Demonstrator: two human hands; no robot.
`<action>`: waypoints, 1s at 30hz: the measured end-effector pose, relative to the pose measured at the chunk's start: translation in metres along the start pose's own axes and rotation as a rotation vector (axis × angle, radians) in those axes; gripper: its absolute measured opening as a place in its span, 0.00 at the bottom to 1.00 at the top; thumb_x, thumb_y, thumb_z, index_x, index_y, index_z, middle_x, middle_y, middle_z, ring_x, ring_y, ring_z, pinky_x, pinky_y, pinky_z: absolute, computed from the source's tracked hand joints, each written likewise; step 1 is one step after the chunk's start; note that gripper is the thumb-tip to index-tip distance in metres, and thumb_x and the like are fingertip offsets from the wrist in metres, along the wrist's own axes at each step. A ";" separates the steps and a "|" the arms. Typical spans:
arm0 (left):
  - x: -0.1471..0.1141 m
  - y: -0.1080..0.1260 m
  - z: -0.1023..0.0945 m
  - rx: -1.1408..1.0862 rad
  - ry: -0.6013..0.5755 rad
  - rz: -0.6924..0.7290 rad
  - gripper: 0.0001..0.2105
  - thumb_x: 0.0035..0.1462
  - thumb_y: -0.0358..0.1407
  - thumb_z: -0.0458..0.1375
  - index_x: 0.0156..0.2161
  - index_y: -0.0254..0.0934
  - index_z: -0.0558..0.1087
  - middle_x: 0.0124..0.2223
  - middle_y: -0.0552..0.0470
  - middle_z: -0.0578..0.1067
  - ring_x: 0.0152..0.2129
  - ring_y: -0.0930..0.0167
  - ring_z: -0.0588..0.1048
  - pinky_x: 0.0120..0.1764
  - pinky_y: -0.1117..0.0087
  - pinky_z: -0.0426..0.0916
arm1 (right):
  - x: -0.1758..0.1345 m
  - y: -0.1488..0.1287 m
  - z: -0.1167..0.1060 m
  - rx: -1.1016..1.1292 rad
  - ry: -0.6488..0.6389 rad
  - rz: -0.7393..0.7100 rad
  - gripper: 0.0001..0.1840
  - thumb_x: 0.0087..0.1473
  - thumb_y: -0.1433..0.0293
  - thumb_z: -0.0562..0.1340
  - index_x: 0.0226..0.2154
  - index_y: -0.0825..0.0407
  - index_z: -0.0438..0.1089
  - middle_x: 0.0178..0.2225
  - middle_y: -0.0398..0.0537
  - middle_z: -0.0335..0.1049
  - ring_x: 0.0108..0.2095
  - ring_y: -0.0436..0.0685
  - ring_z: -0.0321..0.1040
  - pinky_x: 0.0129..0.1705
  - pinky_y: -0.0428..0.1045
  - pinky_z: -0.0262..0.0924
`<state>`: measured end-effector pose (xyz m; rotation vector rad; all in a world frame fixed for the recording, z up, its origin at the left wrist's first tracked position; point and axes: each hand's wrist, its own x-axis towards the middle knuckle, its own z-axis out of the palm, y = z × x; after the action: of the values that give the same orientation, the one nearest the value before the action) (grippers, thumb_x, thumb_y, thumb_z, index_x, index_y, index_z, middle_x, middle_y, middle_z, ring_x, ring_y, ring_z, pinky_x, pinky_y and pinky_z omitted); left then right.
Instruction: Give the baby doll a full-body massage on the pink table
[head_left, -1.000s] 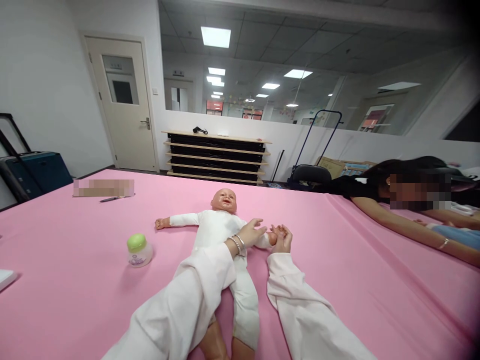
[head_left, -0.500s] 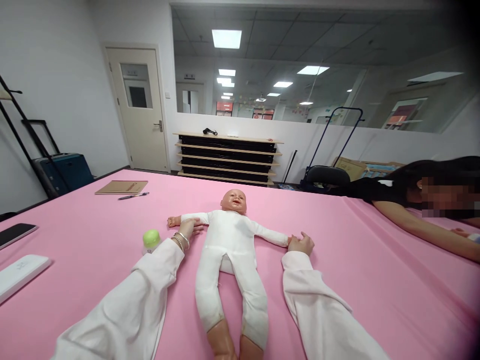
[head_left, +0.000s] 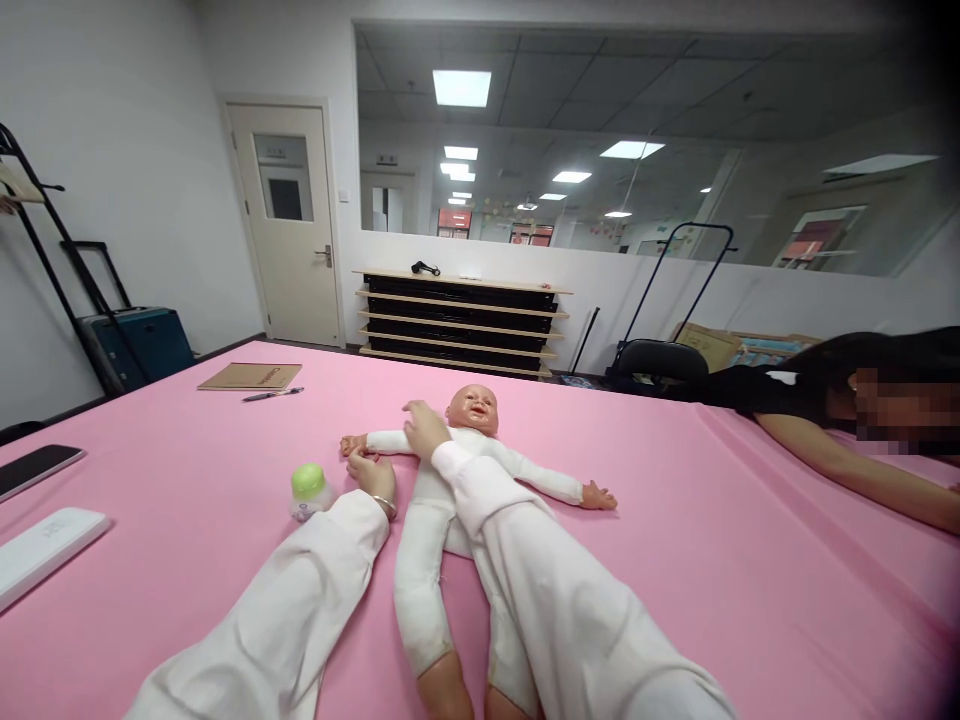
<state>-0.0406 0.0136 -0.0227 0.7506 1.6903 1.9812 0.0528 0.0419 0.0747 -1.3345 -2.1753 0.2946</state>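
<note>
A baby doll [head_left: 431, 540] in a white cloth body lies on its back, arms spread, head away from me. My left hand [head_left: 373, 477] is beside the doll's hand on the left, its curled fingers closed at the wrist. Reaching across the doll's chest, my right hand [head_left: 427, 432] curves over the upper part of that same arm, close to the shoulder. Its thumb is hidden. My right sleeve covers much of the doll's torso and one leg. A small bottle with a green cap [head_left: 308, 484] stands just left of my left hand.
On the pink tablecloth [head_left: 675, 590] lie a brown notebook [head_left: 251, 376], a pen [head_left: 273, 394], a dark phone [head_left: 37, 470] and a white box-shaped device [head_left: 49, 550]. At the right edge a person's arm [head_left: 847, 475] rests on the table.
My right hand has left the doll's hand on the right and crossed to the opposite upper arm. My left hand has slid down toward that arm's wrist. The view has shifted slightly.
</note>
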 end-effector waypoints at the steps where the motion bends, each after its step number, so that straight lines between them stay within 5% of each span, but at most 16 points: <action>1: 0.001 0.002 0.000 0.001 0.036 -0.019 0.20 0.42 0.20 0.54 0.41 0.36 0.57 0.47 0.41 0.65 0.52 0.60 0.61 0.53 0.54 0.55 | 0.006 -0.012 0.013 0.001 -0.042 -0.032 0.20 0.49 0.74 0.53 0.47 0.54 0.63 0.52 0.52 0.61 0.52 0.56 0.58 0.56 0.52 0.49; 4: 0.002 0.007 0.001 -0.026 0.086 -0.050 0.20 0.46 0.23 0.53 0.44 0.38 0.55 0.50 0.43 0.64 0.51 0.64 0.64 0.52 0.59 0.59 | 0.019 -0.030 0.043 0.002 -0.155 -0.050 0.21 0.53 0.71 0.52 0.50 0.55 0.60 0.53 0.56 0.60 0.53 0.58 0.58 0.56 0.55 0.47; 9: 0.005 0.005 0.006 -0.069 0.091 -0.066 0.17 0.53 0.25 0.49 0.48 0.38 0.54 0.55 0.41 0.62 0.53 0.69 0.63 0.52 0.65 0.61 | 0.031 -0.022 0.066 0.006 -0.269 0.009 0.20 0.55 0.68 0.51 0.49 0.60 0.61 0.46 0.63 0.66 0.47 0.62 0.63 0.50 0.58 0.52; 12: 0.010 0.003 0.006 -0.077 0.080 -0.101 0.16 0.57 0.27 0.47 0.50 0.37 0.53 0.54 0.38 0.63 0.53 0.69 0.64 0.51 0.65 0.63 | 0.031 -0.015 0.069 0.042 -0.241 0.014 0.18 0.57 0.67 0.49 0.47 0.57 0.64 0.47 0.59 0.66 0.48 0.58 0.62 0.48 0.52 0.54; 18: 0.016 0.012 -0.004 -0.054 0.011 -0.118 0.14 0.61 0.35 0.45 0.52 0.38 0.57 0.53 0.42 0.66 0.50 0.69 0.68 0.49 0.67 0.63 | 0.021 -0.015 0.069 0.183 -0.208 -0.022 0.21 0.59 0.61 0.47 0.32 0.53 0.72 0.33 0.49 0.71 0.37 0.53 0.64 0.42 0.47 0.56; 24: 0.015 0.022 -0.009 -0.044 -0.057 -0.138 0.09 0.59 0.38 0.47 0.40 0.39 0.66 0.38 0.49 0.74 0.33 0.72 0.74 0.36 0.71 0.67 | 0.014 -0.021 0.067 0.334 -0.101 -0.036 0.17 0.56 0.65 0.51 0.42 0.51 0.69 0.45 0.49 0.66 0.45 0.53 0.60 0.48 0.48 0.54; 30: 0.017 0.015 -0.005 -0.088 -0.113 -0.092 0.13 0.61 0.38 0.42 0.35 0.37 0.68 0.38 0.50 0.73 0.35 0.73 0.72 0.39 0.72 0.66 | 0.008 -0.024 0.065 0.470 -0.082 -0.010 0.17 0.55 0.60 0.51 0.39 0.48 0.70 0.34 0.44 0.71 0.37 0.54 0.66 0.42 0.51 0.59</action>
<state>-0.0567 0.0183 -0.0063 0.7255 1.5351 1.9001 -0.0051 0.0443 0.0351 -1.0581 -2.0063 0.8126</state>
